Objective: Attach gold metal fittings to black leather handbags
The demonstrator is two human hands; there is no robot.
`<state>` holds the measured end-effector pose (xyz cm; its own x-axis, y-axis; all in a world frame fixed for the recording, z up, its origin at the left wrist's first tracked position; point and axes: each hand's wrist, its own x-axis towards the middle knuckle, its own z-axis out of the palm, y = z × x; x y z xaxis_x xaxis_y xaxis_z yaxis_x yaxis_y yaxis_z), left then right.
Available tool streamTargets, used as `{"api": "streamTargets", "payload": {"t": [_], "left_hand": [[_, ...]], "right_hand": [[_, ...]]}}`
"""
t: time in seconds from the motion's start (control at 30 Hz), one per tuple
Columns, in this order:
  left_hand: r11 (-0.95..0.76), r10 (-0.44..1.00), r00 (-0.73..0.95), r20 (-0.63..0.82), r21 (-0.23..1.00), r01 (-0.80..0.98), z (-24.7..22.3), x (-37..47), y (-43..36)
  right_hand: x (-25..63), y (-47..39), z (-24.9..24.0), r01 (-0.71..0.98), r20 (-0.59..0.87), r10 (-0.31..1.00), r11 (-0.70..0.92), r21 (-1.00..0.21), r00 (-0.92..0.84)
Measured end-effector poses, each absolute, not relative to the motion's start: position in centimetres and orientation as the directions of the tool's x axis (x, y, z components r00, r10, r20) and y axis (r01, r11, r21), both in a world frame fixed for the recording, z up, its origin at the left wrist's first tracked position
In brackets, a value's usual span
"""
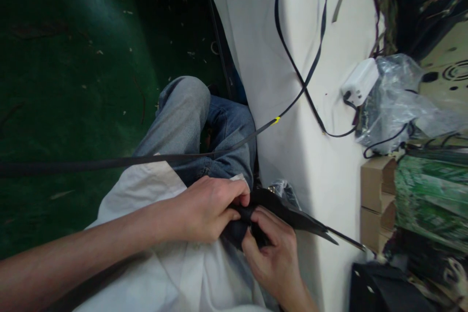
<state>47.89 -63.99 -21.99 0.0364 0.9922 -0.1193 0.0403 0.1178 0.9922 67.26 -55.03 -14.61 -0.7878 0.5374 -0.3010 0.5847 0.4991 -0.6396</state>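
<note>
Surface: white, its right side crowded; we saw a long black cord [310, 75] loop over this surface [329, 180], cut off at the top edge.
Clear bag: crumpled plastic bag [398, 78] at the right; we could not make out its contents.
Cardboard boxes: two boxes [370, 183] side by side just below the bag, their openings shadowed, so we could not tell what lay inside.
Black case: this case [369, 287] was cut off by the bottom edge.
Hands: the left hand [214, 207] and right hand [276, 243] were both pinched tight on black material.
Black material: this piece [234, 234] lay between them over the lap, partly hidden by fingers; we could not identify it.
</note>
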Motion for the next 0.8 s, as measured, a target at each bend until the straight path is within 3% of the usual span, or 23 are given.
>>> {"api": "streamTargets", "payload": {"t": [0.6,0.8], "left_hand": [[-0.025,0.998,-0.064,0.027,0.999,0.044,-23.9,49.4,-64.9],[-0.063,0.994,-0.096,0.061,0.998,-0.009,-24.2,50.0,-64.9]], "right_hand": [[66.9,-52.7,-14.3,0.651,-0.434,0.495,0.464,-0.601,-0.753],[67.5,-53.2,-15.0,0.597,-0.360,0.487,0.531,-0.601,-0.796]]}}
